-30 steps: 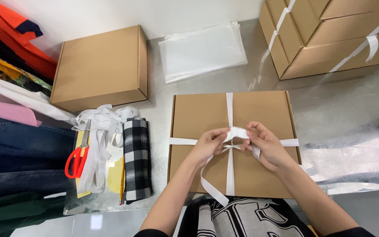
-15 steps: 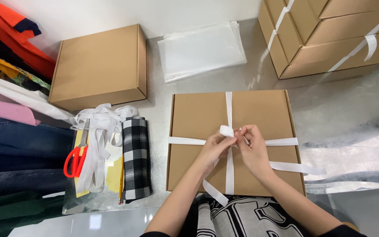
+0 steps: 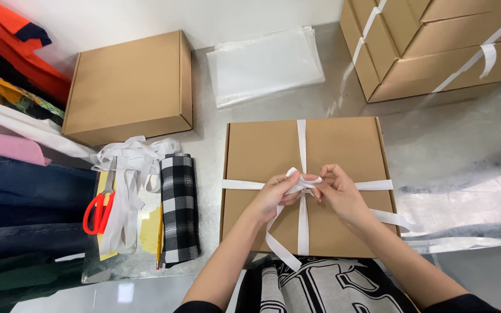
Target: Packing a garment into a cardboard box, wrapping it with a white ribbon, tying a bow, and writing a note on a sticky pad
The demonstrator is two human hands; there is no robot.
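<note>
A flat brown cardboard box (image 3: 262,145) lies in front of me on the metal table, crossed by a white ribbon (image 3: 301,139). My left hand (image 3: 276,194) and my right hand (image 3: 337,191) meet at the box's centre, where the ribbon crosses. Both pinch the ribbon at the knot, with a small loop showing between the fingers. One loose ribbon tail runs off the box's right edge and another hangs over the near edge.
A second closed brown box (image 3: 126,87) sits at the back left, clear plastic bags (image 3: 265,64) behind. Stacked ribbon-tied boxes (image 3: 436,46) stand back right. Red-handled scissors (image 3: 97,211), loose ribbon, a pencil and a checked cloth (image 3: 179,208) lie left, beside folded clothes.
My hands have drawn closer together over the box's centre. The ribbon loop has shrunk against the knot, and the right-hand tail now lies slack over the box's edge.
</note>
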